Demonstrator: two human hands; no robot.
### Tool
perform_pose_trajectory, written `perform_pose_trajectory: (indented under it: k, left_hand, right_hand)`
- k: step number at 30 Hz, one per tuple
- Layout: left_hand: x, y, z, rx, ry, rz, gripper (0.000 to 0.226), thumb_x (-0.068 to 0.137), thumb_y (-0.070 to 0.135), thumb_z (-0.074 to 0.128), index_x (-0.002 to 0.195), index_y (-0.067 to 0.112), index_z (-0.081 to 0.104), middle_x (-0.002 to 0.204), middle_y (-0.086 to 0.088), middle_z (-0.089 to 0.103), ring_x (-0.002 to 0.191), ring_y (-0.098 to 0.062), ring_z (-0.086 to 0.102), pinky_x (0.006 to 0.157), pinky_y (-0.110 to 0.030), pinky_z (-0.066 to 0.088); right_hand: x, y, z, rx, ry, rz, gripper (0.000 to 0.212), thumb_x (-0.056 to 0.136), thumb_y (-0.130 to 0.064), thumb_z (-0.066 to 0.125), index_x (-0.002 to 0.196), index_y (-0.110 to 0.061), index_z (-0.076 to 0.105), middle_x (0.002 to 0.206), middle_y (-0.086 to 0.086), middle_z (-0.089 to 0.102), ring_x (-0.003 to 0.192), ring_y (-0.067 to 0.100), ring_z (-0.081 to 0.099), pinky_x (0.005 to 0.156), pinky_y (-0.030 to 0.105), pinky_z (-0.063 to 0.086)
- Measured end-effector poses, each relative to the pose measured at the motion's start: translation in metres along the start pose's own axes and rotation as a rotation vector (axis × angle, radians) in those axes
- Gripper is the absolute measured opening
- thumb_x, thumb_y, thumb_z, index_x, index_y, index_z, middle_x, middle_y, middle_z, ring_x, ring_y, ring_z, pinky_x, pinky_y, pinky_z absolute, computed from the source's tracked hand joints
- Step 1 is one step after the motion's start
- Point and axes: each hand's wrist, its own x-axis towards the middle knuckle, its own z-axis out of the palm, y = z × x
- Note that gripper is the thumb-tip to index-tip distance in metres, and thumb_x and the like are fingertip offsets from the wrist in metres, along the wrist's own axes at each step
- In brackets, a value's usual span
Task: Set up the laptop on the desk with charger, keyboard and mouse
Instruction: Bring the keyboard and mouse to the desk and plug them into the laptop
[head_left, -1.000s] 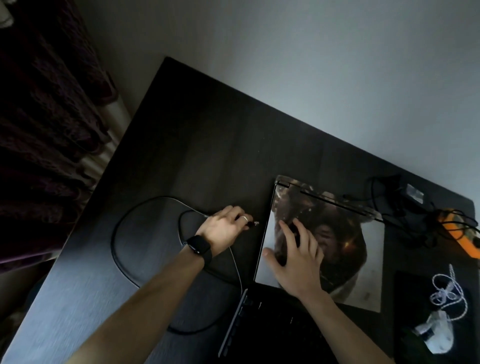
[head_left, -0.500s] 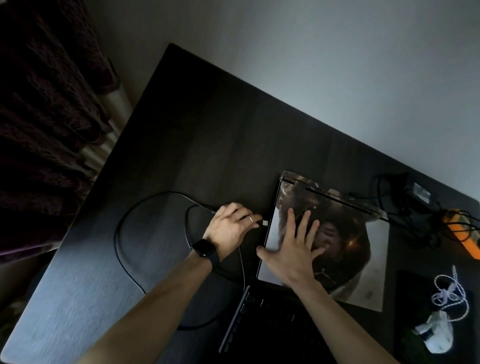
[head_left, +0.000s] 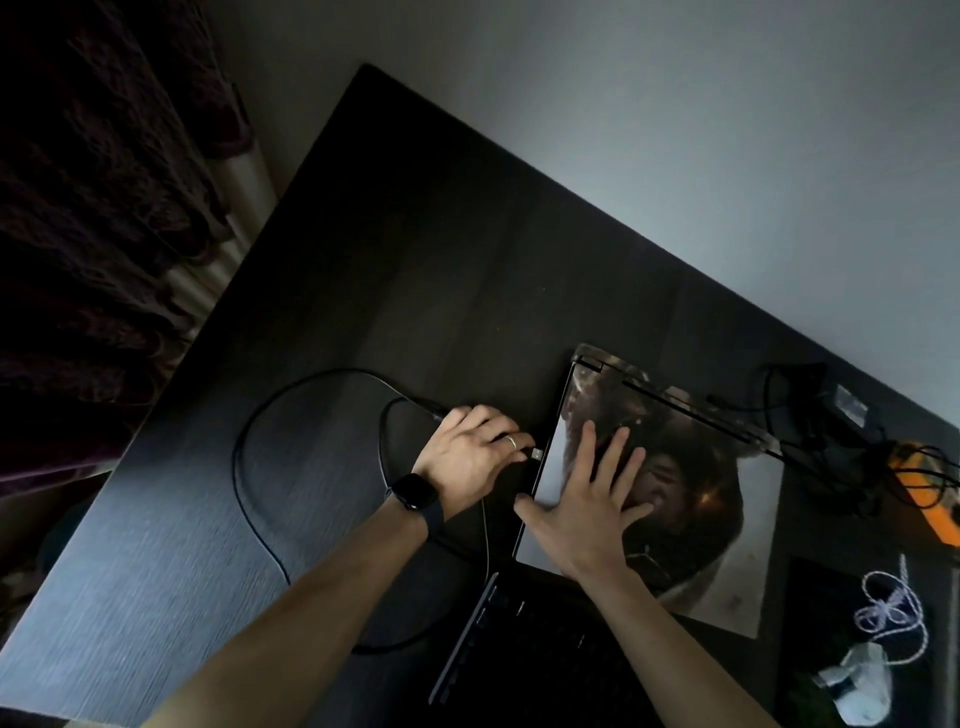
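A closed laptop (head_left: 696, 525) with a picture on its lid lies on the dark desk (head_left: 415, 270). My right hand (head_left: 587, 509) lies flat on the lid with fingers spread. My left hand (head_left: 467, 457), with a watch and a ring, pinches a metal plug (head_left: 535, 453) on a black cable (head_left: 249, 467), its tip just short of the laptop's left edge. The cable loops over the desk to the left. A black keyboard (head_left: 519, 654) lies in front of the laptop. A white mouse (head_left: 857, 686) with a coiled white cord sits at the bottom right.
A charger brick with tangled black cables (head_left: 810, 415) lies behind the laptop at the right. An orange object (head_left: 930, 499) sits at the right edge. A dark pad (head_left: 810, 597) lies under the mouse. A dark curtain (head_left: 88, 234) hangs left of the desk.
My left hand has carried the plug rightward until it almost meets the laptop's left edge. My right hand has flattened and spread its fingers on the lid.
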Motion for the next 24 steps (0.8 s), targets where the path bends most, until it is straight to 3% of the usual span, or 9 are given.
perform_pose_trajectory:
  k: [4,7,12,24]
  left_hand:
    - [-0.004,-0.001,-0.002,-0.006,-0.013,0.028,0.024,0.096,0.041,0.053,0.112,0.034,0.07,0.107,0.013,0.066,0.108,-0.013,0.051,0.087,-0.029,0.039]
    - [-0.005,-0.002,-0.002,-0.019,-0.007,0.028,0.023,0.095,0.04,0.058,0.112,0.033,0.07,0.105,0.013,0.066,0.108,-0.013,0.051,0.087,-0.029,0.04]
    - [-0.006,-0.003,-0.002,-0.014,-0.017,0.069,0.022,0.095,0.039,0.058,0.112,0.032,0.07,0.104,0.012,0.064,0.108,-0.014,0.052,0.088,-0.03,0.04]
    - [-0.011,0.002,-0.001,-0.025,-0.016,0.033,0.023,0.096,0.038,0.053,0.111,0.033,0.07,0.099,0.012,0.062,0.106,-0.013,0.052,0.085,-0.03,0.04]
  right_hand:
    - [0.001,-0.001,0.0,0.01,-0.014,-0.001,0.129,0.064,-0.072,0.062,0.152,-0.034,-0.024,0.158,0.006,-0.038,0.143,0.035,-0.036,0.107,0.08,-0.001]
    - [-0.001,0.004,-0.001,-0.002,-0.053,-0.021,0.134,0.063,-0.084,0.06,0.149,-0.036,-0.031,0.154,0.003,-0.045,0.142,0.032,-0.04,0.106,0.077,-0.004]
    - [-0.003,0.016,-0.004,-0.005,-0.089,-0.06,0.134,0.051,-0.102,0.036,0.147,-0.04,-0.034,0.152,-0.001,-0.048,0.14,0.028,-0.043,0.107,0.076,-0.006]
    - [-0.004,0.008,-0.001,-0.026,-0.078,-0.046,0.136,0.063,-0.086,0.058,0.142,-0.038,-0.041,0.147,-0.002,-0.054,0.138,0.028,-0.046,0.108,0.075,-0.009]
